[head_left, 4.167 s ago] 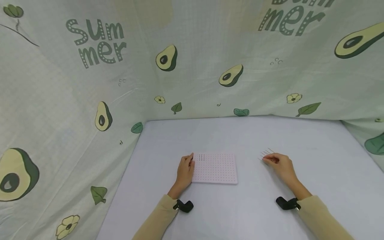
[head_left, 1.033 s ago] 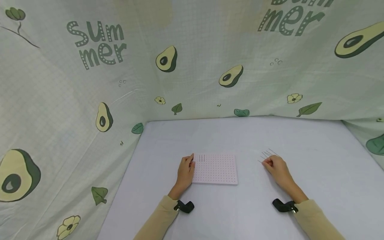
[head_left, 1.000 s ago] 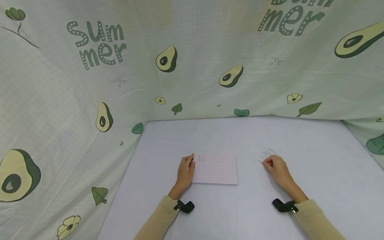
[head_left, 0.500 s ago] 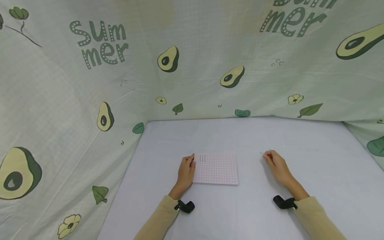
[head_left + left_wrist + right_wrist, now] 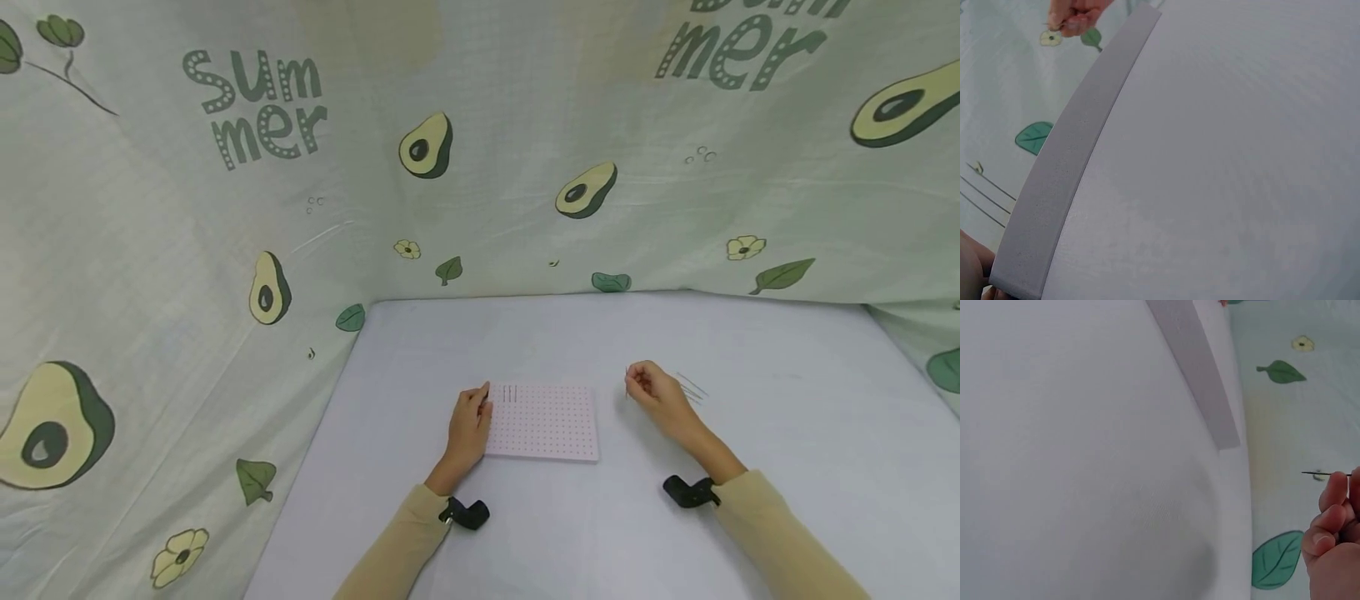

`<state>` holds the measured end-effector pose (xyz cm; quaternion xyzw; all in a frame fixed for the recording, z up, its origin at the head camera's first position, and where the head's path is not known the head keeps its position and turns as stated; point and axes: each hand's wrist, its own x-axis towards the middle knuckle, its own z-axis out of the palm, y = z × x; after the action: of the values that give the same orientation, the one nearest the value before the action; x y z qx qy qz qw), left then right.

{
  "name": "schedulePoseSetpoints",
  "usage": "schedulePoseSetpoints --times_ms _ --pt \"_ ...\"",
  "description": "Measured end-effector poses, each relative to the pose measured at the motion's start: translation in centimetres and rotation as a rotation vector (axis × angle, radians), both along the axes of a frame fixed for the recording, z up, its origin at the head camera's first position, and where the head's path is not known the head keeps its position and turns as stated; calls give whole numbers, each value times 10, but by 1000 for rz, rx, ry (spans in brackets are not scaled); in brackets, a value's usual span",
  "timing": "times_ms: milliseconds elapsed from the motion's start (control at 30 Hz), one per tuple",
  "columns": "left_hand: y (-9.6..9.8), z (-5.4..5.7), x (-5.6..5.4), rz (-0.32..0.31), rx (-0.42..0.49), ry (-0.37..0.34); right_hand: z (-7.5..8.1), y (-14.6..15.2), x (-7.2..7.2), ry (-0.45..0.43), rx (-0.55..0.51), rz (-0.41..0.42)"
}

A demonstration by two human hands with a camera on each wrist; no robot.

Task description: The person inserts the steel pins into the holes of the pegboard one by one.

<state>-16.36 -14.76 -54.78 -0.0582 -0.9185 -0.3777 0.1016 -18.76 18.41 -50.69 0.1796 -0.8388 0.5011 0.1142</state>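
My left hand [image 5: 467, 431] grips the left edge of a pale pink pegboard [image 5: 555, 425] lying on the table, fingers around its far left corner. Three thin dark needles [image 5: 510, 393] stand upright in a row in the board's far left holes; they also rise beyond the edge in the left wrist view. My right hand [image 5: 656, 398] is raised above the table, right of the board. Between thumb and fingertips it pinches one needle [image 5: 1317, 473], which points up and down in the head view. Several more needles [image 5: 692, 387] lie behind this hand, partly hidden by it.
A white cloth covers the table [image 5: 555, 533]. A curtain [image 5: 495, 217] printed with avocados and leaves hangs along the back and left sides. Black wrist cameras [image 5: 468, 514] sit at both sleeves.
The right hand has picked one needle from the loose ones, lifted it and moved left toward the board. The left hand and the three standing needles stay in place.
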Motion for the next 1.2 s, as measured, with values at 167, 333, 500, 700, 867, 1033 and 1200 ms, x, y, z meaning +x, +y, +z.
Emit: schedulePoseSetpoints --times_ms 167,333,500,700,867,1033,1200 --pt "0 -1 -1 8 -3 -24 2 -18 -9 -7 24 46" --pt "-2 -3 -3 -11 0 4 3 -36 -15 -22 9 109" --pt "-3 -3 -3 -23 8 20 4 -52 -19 -16 -10 154" --pt "-3 -2 -3 -27 12 28 3 -70 -22 11 0 193" --pt "-4 -4 -3 -34 15 38 1 -85 -24 1 5 219" --pt "-5 -4 -4 -34 18 22 2 -99 -27 -22 4 269" --pt "-4 -3 -4 -31 17 18 1 -110 -29 -43 4 298"
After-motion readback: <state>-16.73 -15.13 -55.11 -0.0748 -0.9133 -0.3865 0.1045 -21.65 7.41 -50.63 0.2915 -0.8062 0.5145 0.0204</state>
